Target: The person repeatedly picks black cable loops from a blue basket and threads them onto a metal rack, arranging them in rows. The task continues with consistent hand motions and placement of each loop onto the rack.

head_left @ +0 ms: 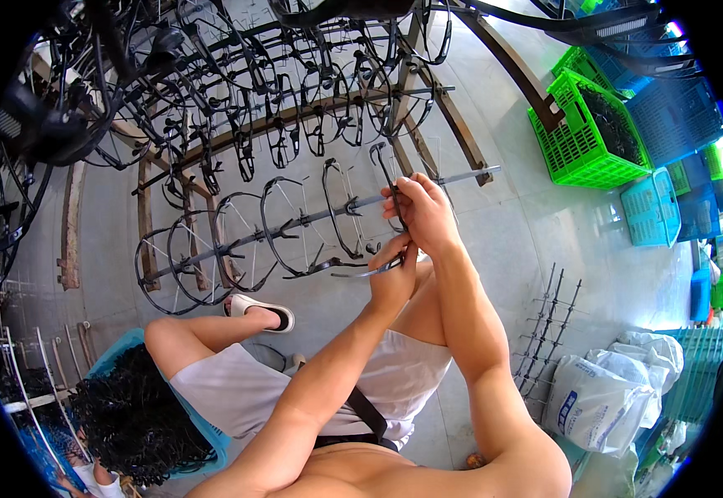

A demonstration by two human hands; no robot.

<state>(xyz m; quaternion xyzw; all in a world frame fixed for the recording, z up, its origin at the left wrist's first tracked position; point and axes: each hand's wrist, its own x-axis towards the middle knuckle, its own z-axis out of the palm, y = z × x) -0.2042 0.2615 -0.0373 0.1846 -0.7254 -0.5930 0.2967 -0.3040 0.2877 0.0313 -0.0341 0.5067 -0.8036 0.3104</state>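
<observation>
Head view — green crate (573, 141) holds dark parts; both hands grip black ring (390, 199).

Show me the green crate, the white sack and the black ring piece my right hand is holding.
green crate (562, 141), head view, on its front mesh wall.
white sack (587, 407), head view, on its bulging side.
black ring piece (384, 170), head view, on its rim above the right hand (422, 214).

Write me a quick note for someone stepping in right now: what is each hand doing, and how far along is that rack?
Left hand: fingers pinch a thin black curved plastic piece.
Right hand: grips another black piece at the metal rod.
Done: several black ring-shaped pieces hang along the rod; the racks behind are loaded too.
Left: the rod's right end is bare; a blue crate of black pieces sits by the left knee.
</observation>
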